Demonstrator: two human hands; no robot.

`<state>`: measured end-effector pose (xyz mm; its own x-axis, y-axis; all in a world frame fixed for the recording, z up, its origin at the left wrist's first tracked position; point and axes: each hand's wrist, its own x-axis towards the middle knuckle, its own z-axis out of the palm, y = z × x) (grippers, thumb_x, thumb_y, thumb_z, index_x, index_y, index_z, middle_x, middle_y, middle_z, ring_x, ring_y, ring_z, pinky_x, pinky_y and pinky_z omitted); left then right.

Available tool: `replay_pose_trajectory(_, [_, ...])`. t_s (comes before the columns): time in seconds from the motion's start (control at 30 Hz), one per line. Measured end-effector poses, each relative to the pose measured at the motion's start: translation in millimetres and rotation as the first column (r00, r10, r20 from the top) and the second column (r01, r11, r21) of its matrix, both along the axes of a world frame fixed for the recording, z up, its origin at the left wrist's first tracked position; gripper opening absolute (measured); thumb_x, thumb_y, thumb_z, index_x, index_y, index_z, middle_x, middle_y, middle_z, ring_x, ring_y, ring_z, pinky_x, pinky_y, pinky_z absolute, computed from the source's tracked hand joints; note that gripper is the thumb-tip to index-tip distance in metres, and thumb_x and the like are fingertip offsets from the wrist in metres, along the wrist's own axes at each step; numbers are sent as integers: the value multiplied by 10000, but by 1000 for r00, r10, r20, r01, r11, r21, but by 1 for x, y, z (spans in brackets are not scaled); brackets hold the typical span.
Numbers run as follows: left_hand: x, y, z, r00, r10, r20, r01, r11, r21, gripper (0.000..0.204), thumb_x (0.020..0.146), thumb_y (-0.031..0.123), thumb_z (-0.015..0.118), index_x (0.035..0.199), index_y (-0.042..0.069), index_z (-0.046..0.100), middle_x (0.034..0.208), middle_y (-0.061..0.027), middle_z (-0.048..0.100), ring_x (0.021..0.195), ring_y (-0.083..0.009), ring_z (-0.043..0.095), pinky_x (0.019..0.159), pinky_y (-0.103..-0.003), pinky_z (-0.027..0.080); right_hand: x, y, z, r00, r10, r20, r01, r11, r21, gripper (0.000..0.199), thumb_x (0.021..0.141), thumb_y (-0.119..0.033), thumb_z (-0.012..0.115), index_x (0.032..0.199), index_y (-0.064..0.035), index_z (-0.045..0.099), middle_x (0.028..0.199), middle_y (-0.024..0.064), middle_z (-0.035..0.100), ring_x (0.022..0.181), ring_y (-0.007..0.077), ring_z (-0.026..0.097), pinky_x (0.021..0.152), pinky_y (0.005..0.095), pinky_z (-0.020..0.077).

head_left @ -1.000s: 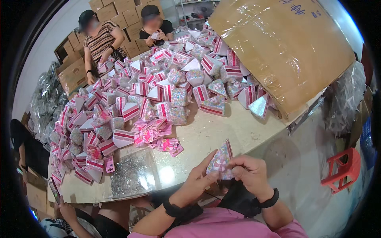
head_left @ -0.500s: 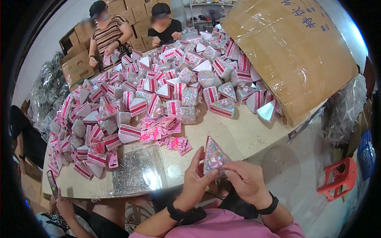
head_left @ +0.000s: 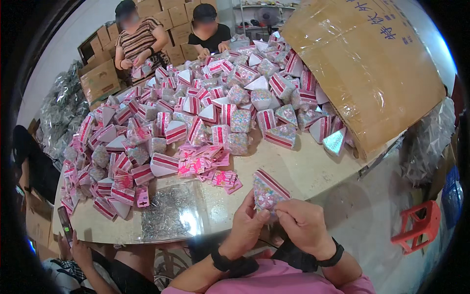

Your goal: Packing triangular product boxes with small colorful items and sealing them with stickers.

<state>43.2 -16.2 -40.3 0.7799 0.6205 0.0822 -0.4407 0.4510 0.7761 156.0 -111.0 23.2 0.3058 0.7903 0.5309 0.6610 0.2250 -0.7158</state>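
A pink-and-white, sprinkle-coated imitation cake wedge (head_left: pixel 267 193), held between the gripping left hand (head_left: pixel 244 224) and the right hand (head_left: pixel 304 223) pinching its lower edge, could drop if the left grip slackened

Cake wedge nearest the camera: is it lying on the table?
No, the left hand holds the cake wedge, with the right hand at its edge.

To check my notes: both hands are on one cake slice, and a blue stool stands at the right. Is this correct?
No: the stool at the right is red, not blue, in the head view. The left hand and right hand are on one cake slice.
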Motion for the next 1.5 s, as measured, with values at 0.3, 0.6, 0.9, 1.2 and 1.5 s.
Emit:
replay_pose_trajectory(0.3, [-3, 1, -4, 999, 36, -3, -36, 999, -17, 684, 795, 92, 715, 1343, 13, 312, 1229, -77, 487, 1122, -169, 512, 966, -314, 426, -1, 4, -1, 997, 28, 78, -26, 999, -27, 55, 792, -48, 574, 839, -28, 594, 734, 141, 573, 669, 326, 581, 572, 395, 463])
replay_pose_trajectory(0.6, [-3, -1, 1, 981, 195, 0, -194, 977, 84, 687, 758, 77, 746, 1296, 29, 320, 1191, -76, 493, 1104, -166, 512, 957, -313, 430, -5, 5, 1, 993, 37, 113, -28, 997, -74, 41, 791, -50, 559, 825, -32, 573, 719, 130, 562, 676, 322, 580, 576, 398, 464])
replay_pose_trajectory(0.9, [-3, -1, 1, 967, 254, 6, -252, 956, 149, 699, 764, 72, 741, 1305, 31, 300, 1208, -82, 471, 1112, -169, 504, 962, -317, 425, -4, 5, 1, 988, 27, 151, -9, 993, -118, 103, 763, -15, 570, 847, -14, 629, 701, 147, 591, 626, 298, 609, 546, 340, 472])
replay_pose_trajectory(1.2, [-2, 1, -9, 954, 301, 14, -296, 930, 220, 726, 768, 53, 733, 1326, 30, 269, 1229, -93, 443, 1123, -176, 486, 971, -323, 410, -4, 7, 0, 982, 41, 184, -32, 998, -51, 63, 781, -28, 554, 745, -44, 505, 676, 132, 505, 625, 317, 559, 526, 400, 445])
replay_pose_trajectory(1.5, [-1, -1, -6, 948, 319, 12, -311, 915, 257, 724, 761, -3, 709, 1329, 25, 261, 1226, -109, 443, 1130, -195, 485, 983, -338, 401, -2, 3, 0, 973, 19, 228, 15, 989, -148, 120, 758, -9, 572, 865, -17, 626, 737, 155, 608, 664, 319, 618, 568, 363, 488])
